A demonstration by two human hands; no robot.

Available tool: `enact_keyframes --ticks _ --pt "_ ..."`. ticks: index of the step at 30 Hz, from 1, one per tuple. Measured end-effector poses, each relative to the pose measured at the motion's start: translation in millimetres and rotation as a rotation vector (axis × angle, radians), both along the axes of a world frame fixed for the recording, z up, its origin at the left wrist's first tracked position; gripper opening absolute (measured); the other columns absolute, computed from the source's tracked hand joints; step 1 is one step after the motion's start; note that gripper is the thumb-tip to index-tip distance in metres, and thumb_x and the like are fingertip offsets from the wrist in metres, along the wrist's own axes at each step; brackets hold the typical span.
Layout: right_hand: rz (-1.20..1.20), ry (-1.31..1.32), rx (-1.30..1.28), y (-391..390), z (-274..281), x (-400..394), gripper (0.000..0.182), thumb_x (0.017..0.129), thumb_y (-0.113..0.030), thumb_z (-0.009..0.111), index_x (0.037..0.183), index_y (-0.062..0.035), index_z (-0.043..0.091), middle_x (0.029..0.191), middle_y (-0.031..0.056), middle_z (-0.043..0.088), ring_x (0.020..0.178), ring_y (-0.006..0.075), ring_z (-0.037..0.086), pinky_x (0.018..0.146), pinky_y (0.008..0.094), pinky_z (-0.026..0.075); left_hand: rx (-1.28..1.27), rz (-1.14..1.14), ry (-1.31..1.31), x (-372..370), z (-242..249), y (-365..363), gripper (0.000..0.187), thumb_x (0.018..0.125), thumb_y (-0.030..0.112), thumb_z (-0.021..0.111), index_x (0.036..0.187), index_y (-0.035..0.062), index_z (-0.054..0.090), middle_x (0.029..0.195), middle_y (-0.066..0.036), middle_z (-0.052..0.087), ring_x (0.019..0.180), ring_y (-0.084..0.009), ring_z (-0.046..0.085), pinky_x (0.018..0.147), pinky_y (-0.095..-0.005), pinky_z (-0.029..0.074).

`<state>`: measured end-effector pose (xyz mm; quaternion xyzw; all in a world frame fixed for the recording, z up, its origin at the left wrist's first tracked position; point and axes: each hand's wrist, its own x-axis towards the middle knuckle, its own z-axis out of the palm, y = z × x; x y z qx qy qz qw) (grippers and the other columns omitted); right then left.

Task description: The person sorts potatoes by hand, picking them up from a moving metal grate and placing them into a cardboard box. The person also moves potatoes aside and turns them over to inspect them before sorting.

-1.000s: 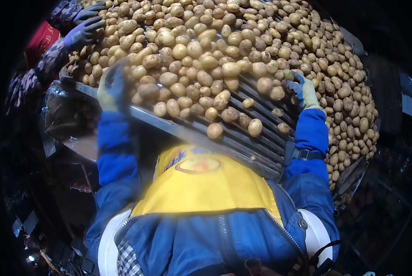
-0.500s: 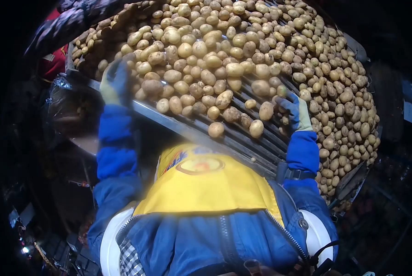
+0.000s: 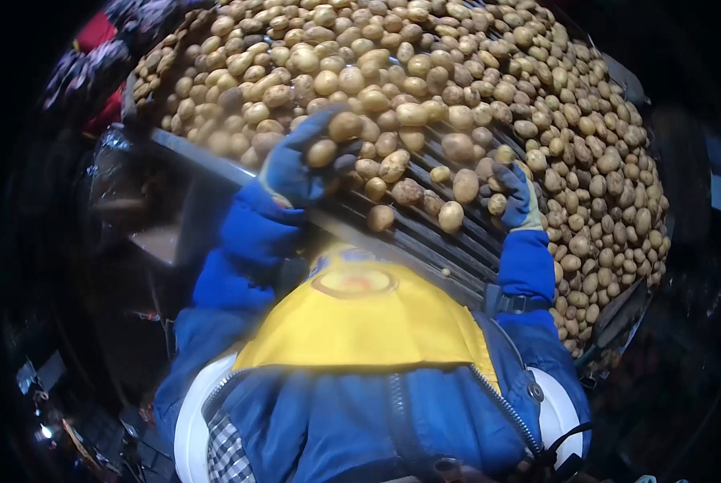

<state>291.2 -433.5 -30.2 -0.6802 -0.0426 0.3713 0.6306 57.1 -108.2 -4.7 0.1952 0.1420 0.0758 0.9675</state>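
My left hand (image 3: 294, 167), in a blue and pale glove, reaches over the near metal edge of the sorting table. Its fingers and thumb curve around a potato (image 3: 322, 153), and another potato (image 3: 345, 126) lies against the fingers. On the right, my gloved right hand (image 3: 518, 197) is curled at the slats, with a small potato (image 3: 497, 204) at its fingertips; the palm side is hidden. Between the hands, several loose potatoes, one of them pale and round (image 3: 450, 216), rest on the dark slatted bars (image 3: 465, 249).
A large heap of potatoes (image 3: 602, 193) covers the far and right parts of the table. The metal edge (image 3: 207, 157) runs slantwise in front of my yellow apron (image 3: 368, 322). At the upper left is another person's patterned sleeve (image 3: 95, 68).
My left hand has moved right from the table's left edge and now curves around a potato. My right hand has shifted slightly, its fingers curling in. The other person's sleeve has drawn back leftward.
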Motion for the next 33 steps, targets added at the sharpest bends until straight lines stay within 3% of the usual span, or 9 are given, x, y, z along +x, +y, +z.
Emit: enact_keyframes --ticks 3,11,15,20,23,26,29,31,33 --pt "-0.08 0.176 0.118 9 20 -12 0.04 0.098 -0.033 0.066 0.132 -0.0126 0.064 0.103 0.0016 0.07 0.075 0.0143 0.064 0.064 0.0302 0.057 -0.089 -0.043 0.103 1 0 -7 0.048 0.108 0.036 0.051 0.144 0.0038 0.052 0.134 -0.011 0.064 0.115 -0.0291 0.066 0.085 -0.0334 0.059" --pt "-0.155 0.409 0.354 76 31 -47 0.031 0.094 -0.029 0.069 0.119 -0.0114 0.067 0.098 0.0078 0.071 0.072 0.0195 0.067 0.062 0.0333 0.059 -0.097 -0.002 0.133 -6 9 -16 0.055 0.106 0.044 0.052 0.145 0.0044 0.051 0.134 -0.012 0.064 0.117 -0.0291 0.066 0.09 -0.039 0.061" --pt "0.176 0.598 0.507 119 38 -67 0.026 0.092 -0.025 0.07 0.112 -0.0088 0.068 0.096 0.0122 0.071 0.07 0.022 0.068 0.061 0.0358 0.06 0.041 0.046 0.185 -19 10 -25 0.055 0.106 0.04 0.053 0.152 0.011 0.047 0.14 -0.011 0.061 0.12 -0.032 0.065 0.09 -0.0378 0.061" --pt "0.318 0.705 0.49 175 34 -107 0.037 0.094 -0.025 0.067 0.126 -0.0068 0.063 0.099 0.0109 0.07 0.073 0.0242 0.068 0.062 0.0381 0.056 0.514 0.105 0.166 -43 -21 -28 0.04 0.104 0.031 0.061 0.135 0.0069 0.057 0.114 -0.002 0.066 0.091 -0.0114 0.067 0.073 -0.0267 0.057" --pt "0.423 0.719 0.488 194 20 -117 0.049 0.096 -0.027 0.063 0.138 -0.0037 0.056 0.101 0.01 0.07 0.077 0.0211 0.067 0.065 0.0341 0.056 0.382 0.087 0.219 -64 32 -19 0.042 0.105 0.032 0.059 0.136 0.0049 0.056 0.116 -0.003 0.067 0.098 -0.0114 0.067 0.08 -0.027 0.056" --pt "0.771 0.555 0.538 230 41 -129 0.049 0.093 -0.025 0.064 0.135 -0.0009 0.058 0.1 0.0086 0.069 0.08 0.0178 0.067 0.066 0.0302 0.054 0.3 0.193 0.189 -84 4 -6 0.046 0.106 0.037 0.055 0.14 0.0052 0.055 0.119 -0.004 0.067 0.101 -0.0133 0.066 0.087 -0.03 0.055" --pt "0.818 0.342 0.317 256 62 -158 0.047 0.092 -0.027 0.067 0.13 -0.0009 0.062 0.098 0.0062 0.068 0.077 0.0148 0.063 0.063 0.0273 0.051 0.202 0.278 0.151 -112 14 6 0.049 0.106 0.04 0.054 0.141 0.0057 0.054 0.118 -0.006 0.068 0.099 -0.0152 0.067 0.083 -0.0314 0.056" --pt "0.967 0.36 0.301 284 72 -181 0.044 0.091 -0.026 0.067 0.126 -0.0015 0.065 0.095 0.004 0.067 0.075 0.0114 0.059 0.06 0.0232 0.046 0.145 0.28 -0.21 -139 24 15 0.052 0.105 0.041 0.055 0.143 0.0057 0.053 0.12 -0.008 0.068 0.103 -0.0184 0.067 0.089 -0.0333 0.055" --pt "1.192 0.336 0.185 309 71 -205 0.042 0.09 -0.023 0.066 0.126 -0.0025 0.066 0.092 0.0025 0.066 0.075 0.0096 0.056 0.058 0.0211 0.042 0.084 0.386 -0.043 -178 7 14 0.055 0.103 0.042 0.056 0.144 0.0062 0.052 0.122 -0.011 0.067 0.104 -0.0226 0.068 0.092 -0.0365 0.055"
